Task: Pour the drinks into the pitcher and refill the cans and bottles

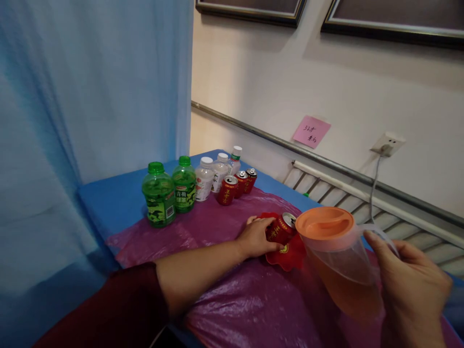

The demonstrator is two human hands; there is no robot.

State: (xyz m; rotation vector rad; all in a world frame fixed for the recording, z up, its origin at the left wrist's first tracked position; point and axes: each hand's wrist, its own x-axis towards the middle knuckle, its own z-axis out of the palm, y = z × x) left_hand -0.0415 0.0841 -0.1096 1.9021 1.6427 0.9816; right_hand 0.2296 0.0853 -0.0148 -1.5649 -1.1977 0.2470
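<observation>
With the clock centred on the gripped can, a red can (278, 231) is held by the left hand (258, 237) from 9 o'clock, the fingers wrapped on its far side and the thumb on its near side; its top is tilted towards 3 o'clock. Beneath it, a red scalloped mat (294, 258) is partly hidden; whether the can is resting on it cannot be told. At 4 o'clock a clear pitcher (350, 285) with an orange lid (326, 223) is held by the right hand (409, 280), the fingers closed around the handle (379, 234). The pitcher is tilted, its lid just beside the can's top, and it is partly filled with amber liquid. Between 9 and 10 o'clock two green bottles (184, 186) are stood upright on a purple plastic sheet (217, 224), by which the blue table (119, 193) is partly covered. Towards 10 and 11 o'clock three white-capped bottles (205, 181) and three more red cans (227, 192) are grouped. On the wall, a pink note (311, 131) is fixed at 1 o'clock and a socket (387, 144) is mounted at 2.
</observation>
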